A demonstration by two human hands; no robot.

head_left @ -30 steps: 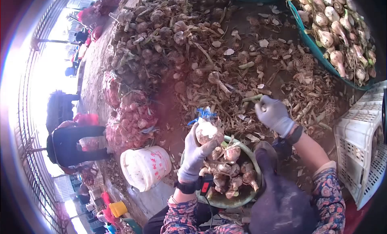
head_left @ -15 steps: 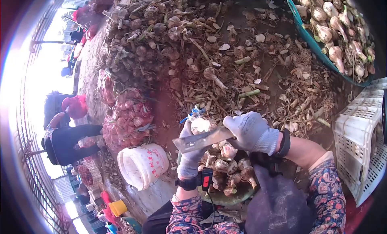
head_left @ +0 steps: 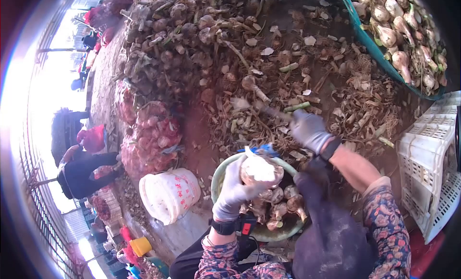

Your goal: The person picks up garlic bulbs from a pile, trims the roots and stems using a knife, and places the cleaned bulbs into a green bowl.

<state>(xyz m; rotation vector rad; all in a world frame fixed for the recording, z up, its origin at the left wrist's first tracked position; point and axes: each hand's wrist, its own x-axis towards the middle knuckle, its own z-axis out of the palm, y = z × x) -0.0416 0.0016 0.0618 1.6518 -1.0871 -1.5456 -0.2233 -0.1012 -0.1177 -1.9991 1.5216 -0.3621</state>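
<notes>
My left hand (head_left: 234, 192), in a pale glove, is closed around a garlic bulb (head_left: 260, 171) with a bright white face. It holds the bulb over a round green basin (head_left: 215, 182), in which several garlic bulbs (head_left: 294, 202) lie. Something blue (head_left: 263, 149) shows just behind the held bulb. My right hand (head_left: 309, 131), gloved as well, is up and to the right of the basin, wrapped round a knife (head_left: 275, 113). Motion blurs the blade, which points left above loose stalks and roots. Bulb and knife are apart.
Cut stalks and roots (head_left: 360, 111) litter the ground ahead. A garlic heap (head_left: 177, 43) rises at upper left, beside red net bags (head_left: 149, 139). A white bucket (head_left: 168, 195) stands left, a white crate (head_left: 425, 159) right, a teal-edged garlic container (head_left: 367, 46) upper right. A person (head_left: 86, 171) bends at left.
The knife and my right hand have moved up, away from the garlic bulb. My left hand has shifted slightly right and lower with the bulb, and more of the basin's rim shows.
</notes>
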